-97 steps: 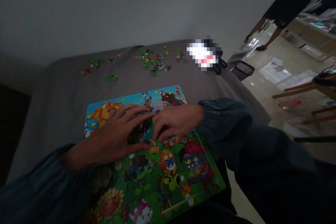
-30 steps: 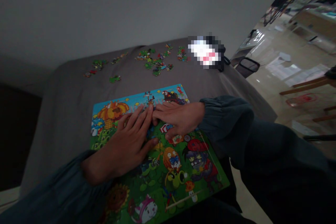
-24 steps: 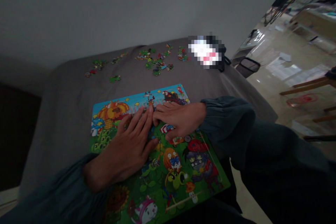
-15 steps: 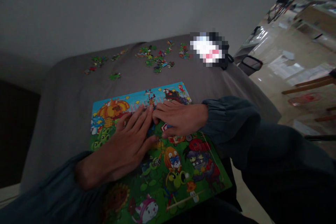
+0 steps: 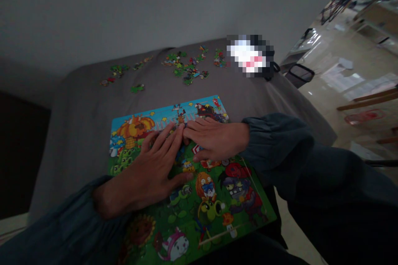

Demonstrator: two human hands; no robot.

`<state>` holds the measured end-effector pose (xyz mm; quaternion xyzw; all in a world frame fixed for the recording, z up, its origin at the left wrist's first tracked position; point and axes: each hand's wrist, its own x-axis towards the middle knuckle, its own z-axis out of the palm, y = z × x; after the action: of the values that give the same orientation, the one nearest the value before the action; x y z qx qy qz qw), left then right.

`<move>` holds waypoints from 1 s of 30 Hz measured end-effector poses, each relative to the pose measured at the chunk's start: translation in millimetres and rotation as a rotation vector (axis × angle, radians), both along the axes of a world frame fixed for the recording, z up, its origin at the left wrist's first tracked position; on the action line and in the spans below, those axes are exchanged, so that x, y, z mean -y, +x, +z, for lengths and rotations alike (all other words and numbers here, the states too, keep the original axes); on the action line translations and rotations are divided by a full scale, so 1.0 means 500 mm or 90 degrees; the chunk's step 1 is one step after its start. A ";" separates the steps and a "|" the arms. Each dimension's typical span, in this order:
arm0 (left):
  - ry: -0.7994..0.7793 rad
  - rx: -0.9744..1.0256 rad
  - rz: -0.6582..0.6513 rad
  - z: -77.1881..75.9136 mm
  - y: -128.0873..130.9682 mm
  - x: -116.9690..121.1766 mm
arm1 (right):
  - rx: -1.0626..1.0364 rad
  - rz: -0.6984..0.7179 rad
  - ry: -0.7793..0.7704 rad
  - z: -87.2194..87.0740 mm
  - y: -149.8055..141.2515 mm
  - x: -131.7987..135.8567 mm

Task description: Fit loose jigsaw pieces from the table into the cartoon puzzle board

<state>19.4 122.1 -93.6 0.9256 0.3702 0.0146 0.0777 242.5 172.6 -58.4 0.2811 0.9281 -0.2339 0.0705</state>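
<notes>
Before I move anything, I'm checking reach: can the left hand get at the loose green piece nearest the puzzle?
Probably yes: the left hand rests on the puzzle, with only grey cloth between its edge and the green piece.

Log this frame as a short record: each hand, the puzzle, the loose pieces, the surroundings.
left hand: palm down over the puzzle board, fingers extended
right hand: fingers bent, fingertips close to the left hand's; anything beneath hidden
puzzle board: cartoon picture, blue along far edge, mostly green
loose pieces: scattered beyond the board on grey cloth
pixelated item: right of the pieces, unidentifiable
</notes>
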 end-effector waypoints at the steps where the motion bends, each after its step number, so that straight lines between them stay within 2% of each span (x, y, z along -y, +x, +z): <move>1: -0.008 -0.006 0.003 0.002 -0.003 -0.004 | -0.002 0.002 0.001 0.000 0.001 0.000; 4: -0.022 -0.016 0.013 0.006 -0.021 -0.019 | -0.017 0.015 -0.004 -0.003 0.004 -0.005; 9: 0.011 -0.007 0.024 -0.001 -0.045 -0.036 | -0.059 0.031 -0.015 -0.011 0.010 -0.016; 14: 0.006 -0.017 0.011 -0.011 -0.040 -0.036 | -0.066 0.046 -0.004 -0.017 0.011 -0.020; 27: 0.017 0.005 0.009 -0.011 -0.035 -0.033 | -0.078 0.058 0.016 -0.022 0.012 -0.021; 30: 0.017 0.006 0.013 -0.008 -0.037 -0.034 | -0.129 0.057 0.004 -0.016 0.013 -0.022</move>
<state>0.8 139.2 -97.8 0.9226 0.3790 0.0246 0.0669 248.8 183.7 -66.4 0.2143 0.9427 -0.2552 -0.0142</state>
